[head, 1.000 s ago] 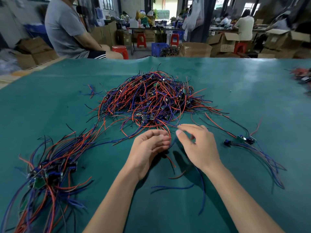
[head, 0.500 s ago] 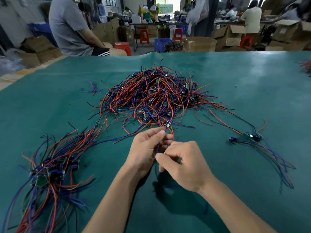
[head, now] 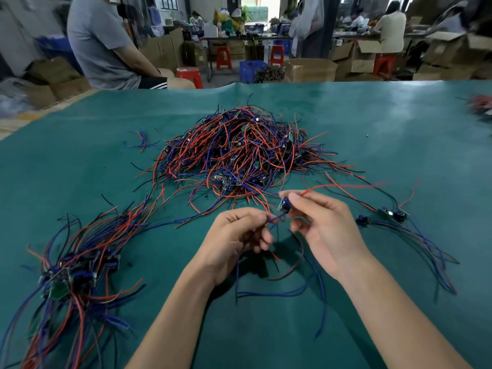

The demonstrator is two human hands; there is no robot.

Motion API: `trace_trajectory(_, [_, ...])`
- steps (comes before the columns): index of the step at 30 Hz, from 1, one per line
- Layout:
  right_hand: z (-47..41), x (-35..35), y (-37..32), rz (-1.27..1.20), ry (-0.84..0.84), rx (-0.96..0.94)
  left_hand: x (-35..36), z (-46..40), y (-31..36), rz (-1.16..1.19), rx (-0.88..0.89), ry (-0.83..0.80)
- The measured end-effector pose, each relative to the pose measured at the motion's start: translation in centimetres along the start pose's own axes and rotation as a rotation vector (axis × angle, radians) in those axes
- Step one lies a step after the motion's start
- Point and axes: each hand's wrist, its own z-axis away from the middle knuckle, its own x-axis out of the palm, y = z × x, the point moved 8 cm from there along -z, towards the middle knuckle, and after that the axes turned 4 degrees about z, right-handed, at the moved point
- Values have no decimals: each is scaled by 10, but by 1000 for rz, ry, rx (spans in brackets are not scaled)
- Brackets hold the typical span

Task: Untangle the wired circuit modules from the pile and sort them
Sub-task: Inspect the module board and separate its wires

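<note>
A tangled pile of wired circuit modules point(head: 239, 150) with red, blue and black leads lies mid-table on the green mat point(head: 386, 145). A sorted bundle of modules point(head: 72, 272) lies at the near left. One separate wired module point(head: 391, 213) rests at the right. My right hand point(head: 322, 230) pinches a small circuit module point(head: 284, 205) just in front of the pile, a red lead trailing right from it. My left hand point(head: 234, 241) pinches that module's blue wires, which hang down to the mat below.
A person in a grey shirt point(head: 103, 41) sits past the table's far left edge. Cardboard boxes point(head: 308, 70), red stools point(head: 223, 57) and other workers stand behind. More wired parts point(head: 483, 105) lie at the far right edge of the mat.
My right hand opened out from a fist near the left hand and rose to the right, now pinching the module. The left hand stays on the blue wires. The camera tilted down slightly.
</note>
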Motion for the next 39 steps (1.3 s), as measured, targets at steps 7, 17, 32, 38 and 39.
trace_trajectory(7, [5,3,-15,-644,-116,190,-12,-5,-1,148,16,136])
trace_trajectory(17, [2,-9,11,-18,208,1,3,1,-1,33,-22,-15])
trace_trajectory(32, [4,-8,9,149,192,-80,3,-2,-4,-42,47,-24])
trace_trajectory(38, [-1,-35,-18,367,312,-250,2,-2,-4,-67,36,-4])
trace_trajectory(39, [-1,-43,-23,368,353,-268,2,-2,-5,-77,35,-1])
